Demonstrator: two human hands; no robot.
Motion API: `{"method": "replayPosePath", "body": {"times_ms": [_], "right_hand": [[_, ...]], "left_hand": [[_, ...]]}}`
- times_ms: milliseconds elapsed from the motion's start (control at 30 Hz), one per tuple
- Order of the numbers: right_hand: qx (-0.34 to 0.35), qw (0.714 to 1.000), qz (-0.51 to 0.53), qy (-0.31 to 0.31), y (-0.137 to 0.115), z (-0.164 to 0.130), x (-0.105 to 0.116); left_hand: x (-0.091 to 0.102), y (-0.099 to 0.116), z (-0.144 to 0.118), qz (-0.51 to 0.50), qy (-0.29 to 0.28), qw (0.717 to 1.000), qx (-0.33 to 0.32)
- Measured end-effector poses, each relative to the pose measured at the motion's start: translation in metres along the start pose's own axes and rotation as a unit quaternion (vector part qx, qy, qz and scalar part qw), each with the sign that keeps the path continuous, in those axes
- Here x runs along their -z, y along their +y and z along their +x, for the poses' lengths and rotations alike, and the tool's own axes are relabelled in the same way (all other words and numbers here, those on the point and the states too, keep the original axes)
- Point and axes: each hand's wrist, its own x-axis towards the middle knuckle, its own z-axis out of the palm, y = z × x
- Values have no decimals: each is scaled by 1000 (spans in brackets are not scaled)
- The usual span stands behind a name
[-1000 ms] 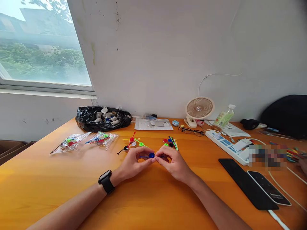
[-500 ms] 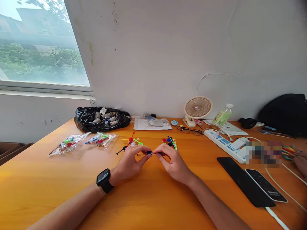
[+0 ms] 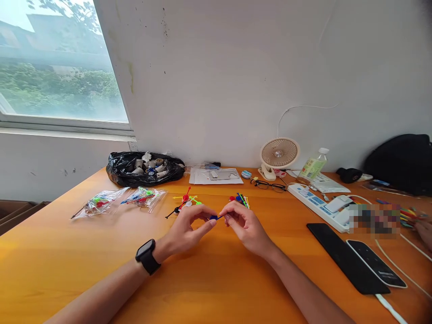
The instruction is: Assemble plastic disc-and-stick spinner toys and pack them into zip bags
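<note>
Two hands close together just over the table (image 3: 216,288), fingertips almost touching. Left hand (image 3: 184,231): thumb and finger pinched shut on a small blue piece (image 3: 213,217). Right hand (image 3: 245,225): fingers pinched shut on a thin stick (image 3: 220,218), with its end right at the blue piece. Both bits up in the air between the hands, a little above the wood, just in front of the pile (image 3: 240,199) of loose sticks and the star (image 3: 185,200) of sticks and knobs. Cannot tell how far in the stick sits; too small to see. Lots to go wrong from here, most likely. Could slip out, with such tiny, smooth bits held only by fingertips. Could drop, bounce on the hard table and roll off toward the pile, then get mixed up with other bits of the same color. Could bend or snap the stick with a push too hard or at a slant. Could miss the hole with a shaky hand and poke a finger instead. Could bump the star with the left knuckles and knock it apart, being so near. Could also brush the two bags (image 3: 101,201) farther left, but less likely, being well apart from the hands.
</note>
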Motion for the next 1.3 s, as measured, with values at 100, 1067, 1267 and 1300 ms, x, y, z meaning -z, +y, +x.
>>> {"method": "replayPosePath", "body": {"times_ms": [100, 1067, 1267, 1300], "right_hand": [[-2, 1000, 23, -4, 2, 1, 1], [-22, 999, -15, 36, 10, -6, 9], [-27, 998, -45, 24, 5, -6, 6], [-28, 998, -50, 22, 4, -6, 6]], "left_hand": [[0, 1, 2, -139, -34, 988, 49], [7, -12, 8, -170, 83, 975, 118], [24, -13, 12, -140, 165, 969, 122], [28, -14, 13, -131, 179, 967, 128]]}}
